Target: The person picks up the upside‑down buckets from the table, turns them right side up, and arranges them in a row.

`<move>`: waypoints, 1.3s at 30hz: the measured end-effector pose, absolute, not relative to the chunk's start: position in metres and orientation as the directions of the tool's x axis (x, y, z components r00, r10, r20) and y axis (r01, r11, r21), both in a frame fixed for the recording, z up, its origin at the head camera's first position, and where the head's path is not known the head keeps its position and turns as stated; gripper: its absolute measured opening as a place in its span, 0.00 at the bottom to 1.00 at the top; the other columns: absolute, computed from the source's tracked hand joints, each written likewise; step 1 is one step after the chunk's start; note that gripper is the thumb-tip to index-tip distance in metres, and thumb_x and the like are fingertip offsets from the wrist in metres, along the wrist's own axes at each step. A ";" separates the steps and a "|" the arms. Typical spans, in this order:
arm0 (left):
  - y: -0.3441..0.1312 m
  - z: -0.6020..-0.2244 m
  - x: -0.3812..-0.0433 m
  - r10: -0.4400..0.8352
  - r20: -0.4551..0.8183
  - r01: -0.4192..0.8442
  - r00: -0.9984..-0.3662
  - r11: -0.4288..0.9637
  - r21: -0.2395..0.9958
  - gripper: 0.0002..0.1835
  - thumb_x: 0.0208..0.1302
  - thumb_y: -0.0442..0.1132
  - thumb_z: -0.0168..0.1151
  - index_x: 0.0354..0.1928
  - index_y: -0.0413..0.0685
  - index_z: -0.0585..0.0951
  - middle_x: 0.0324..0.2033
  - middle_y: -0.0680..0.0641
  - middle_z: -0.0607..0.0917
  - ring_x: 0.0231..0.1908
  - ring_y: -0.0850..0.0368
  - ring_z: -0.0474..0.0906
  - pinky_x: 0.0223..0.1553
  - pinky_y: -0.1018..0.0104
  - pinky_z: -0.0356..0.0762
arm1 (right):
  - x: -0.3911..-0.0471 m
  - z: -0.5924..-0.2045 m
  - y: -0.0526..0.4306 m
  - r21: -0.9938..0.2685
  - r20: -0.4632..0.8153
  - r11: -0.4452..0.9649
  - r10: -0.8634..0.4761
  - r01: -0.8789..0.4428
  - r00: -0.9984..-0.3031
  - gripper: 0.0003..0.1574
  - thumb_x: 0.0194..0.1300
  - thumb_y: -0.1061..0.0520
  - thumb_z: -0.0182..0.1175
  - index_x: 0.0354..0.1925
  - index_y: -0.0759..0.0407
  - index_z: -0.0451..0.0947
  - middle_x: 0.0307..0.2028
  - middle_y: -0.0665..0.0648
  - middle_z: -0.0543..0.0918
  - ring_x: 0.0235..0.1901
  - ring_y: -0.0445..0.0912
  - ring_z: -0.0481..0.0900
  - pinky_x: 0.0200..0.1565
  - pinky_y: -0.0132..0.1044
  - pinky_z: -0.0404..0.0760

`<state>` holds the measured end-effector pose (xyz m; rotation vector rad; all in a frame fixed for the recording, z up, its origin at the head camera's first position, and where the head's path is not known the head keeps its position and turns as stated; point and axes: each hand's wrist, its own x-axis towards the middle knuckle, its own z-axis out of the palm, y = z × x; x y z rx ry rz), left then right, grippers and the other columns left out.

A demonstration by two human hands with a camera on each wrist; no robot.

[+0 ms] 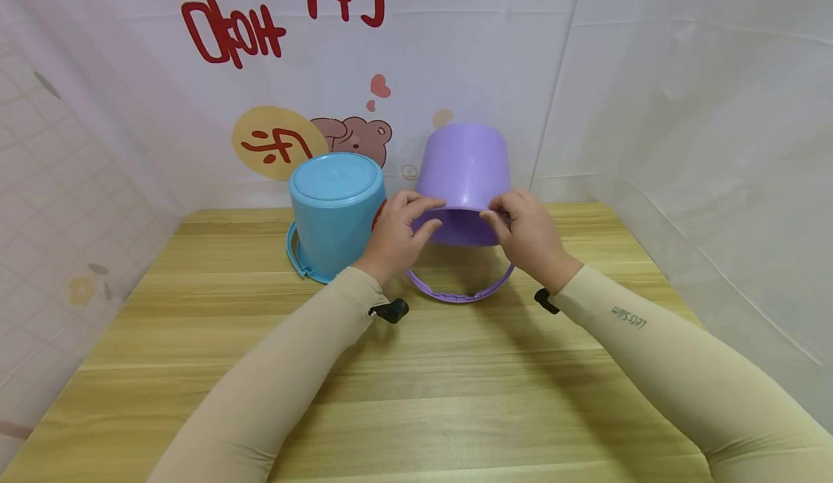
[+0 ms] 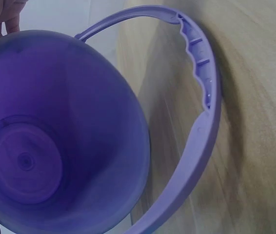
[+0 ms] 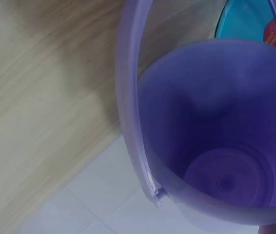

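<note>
A purple bucket (image 1: pixel 463 165) is tilted, its open mouth facing me and its base pointing up and back. My left hand (image 1: pixel 393 237) grips the left part of its rim between thumb and fingers. On the right part of the rim my right hand (image 1: pixel 532 236) holds on in the same way. The purple handle (image 1: pixel 460 298) hangs below the mouth, close to the table; whether it touches cannot be told. Both wrist views look into the bucket's interior (image 2: pixel 94 136), where only the round base shows. Just left of it, a light blue bucket (image 1: pixel 338 230) stands upside down.
The wood-grain table (image 1: pixel 416 396) runs back to a white printed curtain (image 1: pixel 455 49) with red characters and a bear. More white curtain (image 1: pixel 716 143) hangs along the right side. The blue bucket's handle (image 1: pixel 294 251) droops at its left; a red label (image 3: pixel 273 36) marks its side.
</note>
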<state>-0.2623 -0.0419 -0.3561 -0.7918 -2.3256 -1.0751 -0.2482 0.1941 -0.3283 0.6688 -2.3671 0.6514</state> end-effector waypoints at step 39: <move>-0.054 -0.346 -0.268 0.340 0.620 0.666 -0.707 0.616 0.421 0.24 0.66 0.36 0.53 0.61 0.71 0.71 0.40 0.53 0.75 0.27 0.63 0.68 0.27 0.70 0.70 | -0.258 -0.316 0.204 -0.163 0.667 0.726 -0.419 -0.669 -0.617 0.24 0.60 0.57 0.62 0.55 0.51 0.76 0.40 0.57 0.78 0.37 0.49 0.74 0.36 0.41 0.74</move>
